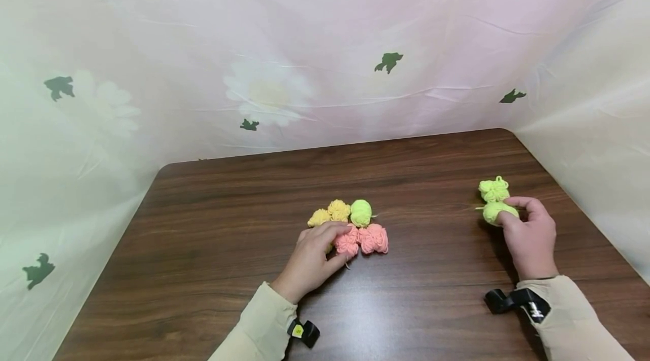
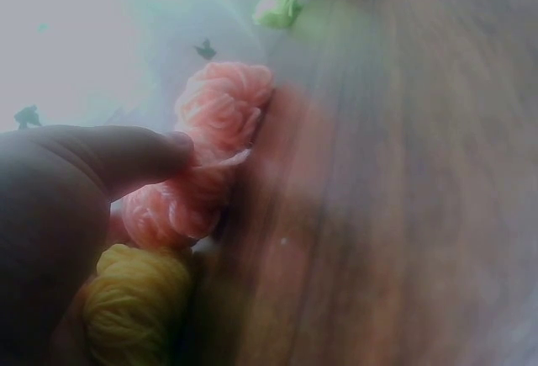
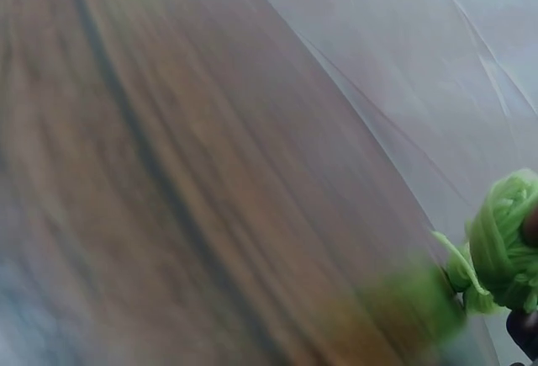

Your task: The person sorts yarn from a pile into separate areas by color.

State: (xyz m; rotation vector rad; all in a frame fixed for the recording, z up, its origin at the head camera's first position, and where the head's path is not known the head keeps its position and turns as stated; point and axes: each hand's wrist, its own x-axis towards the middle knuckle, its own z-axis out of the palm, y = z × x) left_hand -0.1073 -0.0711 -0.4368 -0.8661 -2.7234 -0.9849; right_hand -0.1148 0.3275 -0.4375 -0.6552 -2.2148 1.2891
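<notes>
My left hand (image 1: 307,262) grips a pink ball of yarn (image 1: 347,242), its thumb on the near side and its fingers over the top. Touching that ball on the right is a second pink yarn ball (image 1: 374,238). A yellow yarn ball (image 2: 139,303), mostly hidden in the head view, lies close under the left hand. Over at the right, my right hand (image 1: 532,237) pinches a light green yarn ball (image 1: 499,213) between thumb and fingers. Just behind it sits another light green ball (image 1: 493,189) with a loose loop on top.
Behind the pink yarn are two yellow balls (image 1: 338,211) and a light green ball (image 1: 361,213) with a loose strand. All lie on a dark wooden table (image 1: 244,197). A flower-printed cloth (image 1: 315,39) hangs along its back and sides.
</notes>
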